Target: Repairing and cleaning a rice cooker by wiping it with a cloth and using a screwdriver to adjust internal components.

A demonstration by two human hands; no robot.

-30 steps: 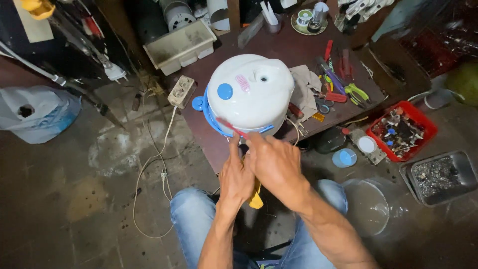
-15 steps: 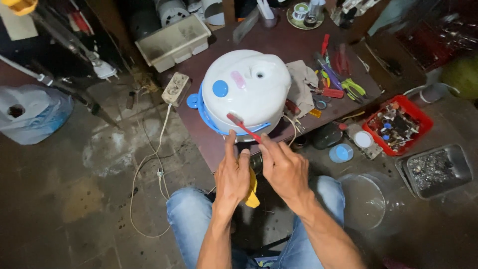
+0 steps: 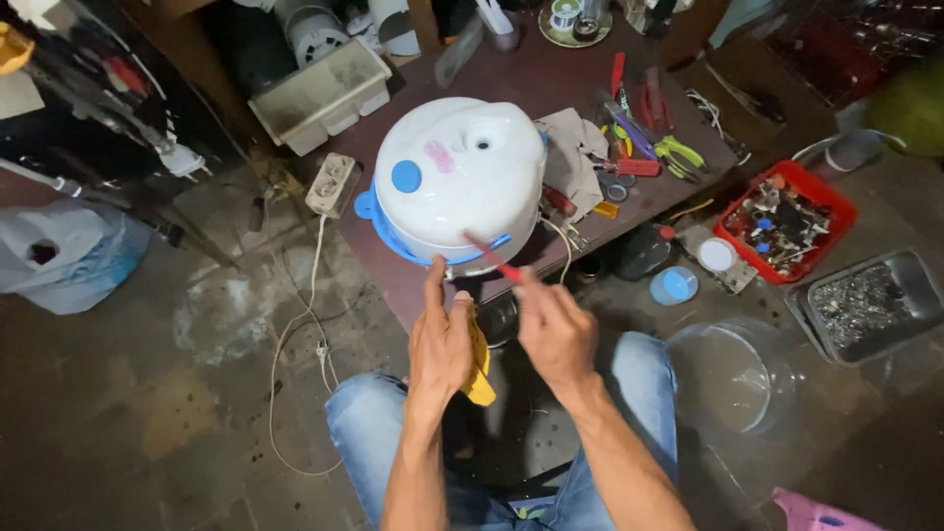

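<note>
Right hand (image 3: 557, 329): fingers closed on a red-handled tool (image 3: 493, 258), tip at the near rim of the white appliance housing (image 3: 457, 177). Left hand (image 3: 442, 339): fingers wrapped around a yellow object (image 3: 479, 366). Housing sits overturned on the desk (image 3: 551, 69), near edge; work appears underway, base unopened. Pliers (image 3: 677, 152) lie far right.

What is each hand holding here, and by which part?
Right hand holds a red tool by its near end. Left hand grips something yellow; which part cannot be told.
</note>
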